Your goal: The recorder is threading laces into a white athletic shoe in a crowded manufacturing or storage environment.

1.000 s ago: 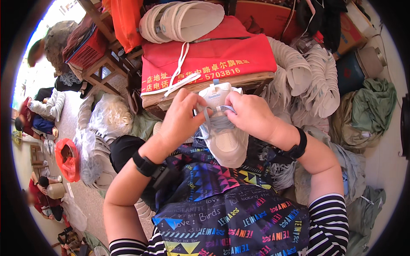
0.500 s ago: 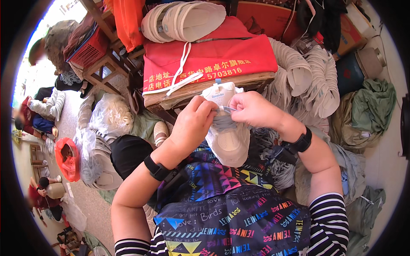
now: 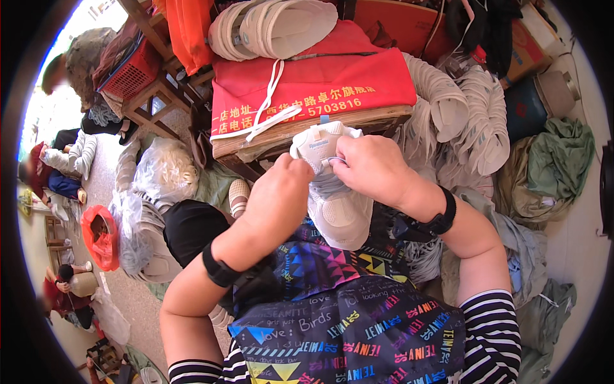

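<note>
A white shoe upper [image 3: 342, 221] with greyish lacing lies toe toward me, over my lap and against the front of the wooden bench. My left hand [image 3: 281, 192] is closed at the left edge of its lace opening, fingertips partly hidden behind the knuckles. From the right, my right hand [image 3: 371, 165] pinches a thin, pale shoelace [image 3: 334, 159] between thumb and forefinger, just below the tongue [image 3: 325, 142]. The tongue stands up above both hands, with a small blue-grey loop at its top.
A red cloth [image 3: 307, 86] covers the wooden bench [image 3: 313, 131], bearing loose white laces [image 3: 268, 115] and nested shoe uppers [image 3: 281, 29]. More stacked uppers [image 3: 480, 121] sit to the right. Bagged laces [image 3: 167, 173] and a red plastic bag [image 3: 100, 237] are at left. Other people work at far left.
My right hand has shifted left across the lace opening, while my left hand has dropped slightly down and left. The pale strip stretched between them earlier now shows only at my right fingertips.
</note>
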Motion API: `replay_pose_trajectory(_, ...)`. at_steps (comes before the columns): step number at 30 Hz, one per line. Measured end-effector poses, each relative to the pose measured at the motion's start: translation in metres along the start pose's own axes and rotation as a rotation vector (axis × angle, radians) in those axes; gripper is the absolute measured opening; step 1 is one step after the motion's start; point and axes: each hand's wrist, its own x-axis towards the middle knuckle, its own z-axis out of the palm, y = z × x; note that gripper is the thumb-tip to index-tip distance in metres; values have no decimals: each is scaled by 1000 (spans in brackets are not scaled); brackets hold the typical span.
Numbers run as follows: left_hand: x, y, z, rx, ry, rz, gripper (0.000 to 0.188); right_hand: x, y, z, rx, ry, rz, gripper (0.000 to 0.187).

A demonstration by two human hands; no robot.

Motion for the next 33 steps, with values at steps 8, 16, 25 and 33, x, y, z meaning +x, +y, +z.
replay_pose_trajectory(8, -5, -24, 4, -258, 44, -195, 12, -15, 19, -34, 436, -253, 164, 15)
replay_pose_trajectory(16, 25, -24, -12, -41, 145, 207, 16, -3, 37, -32, 47, 33, -284, 26)
replay_pose_trajectory(25, 27, -40, -15, -5, -62, 228, 12, 14, 56, -37, 5, -236, -378, 27)
replay_pose_trajectory(33, 14, -46, 15, -567, 42, -177, 9, 23, 62, -22, 320, -371, -206, 18)
